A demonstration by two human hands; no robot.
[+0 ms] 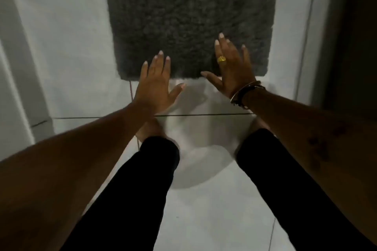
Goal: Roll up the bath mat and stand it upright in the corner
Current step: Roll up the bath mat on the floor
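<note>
A dark grey shaggy bath mat (pixel 189 16) lies flat on the pale tiled floor, running from the top of the view down to its near edge in the middle. My left hand (pixel 156 83) hovers with fingers spread over the mat's near left corner, palm down and empty. My right hand (pixel 232 69), with a gold ring and wrist bangles, is spread over the near edge right of centre, its fingertips above the pile. Neither hand grips the mat.
A white wall or door frame (pixel 24 63) runs along the left. On the right stands a dark door or wall (pixel 355 36). My legs in black trousers (pixel 142 179) and bare feet stand on the tiles (pixel 204 220) just short of the mat.
</note>
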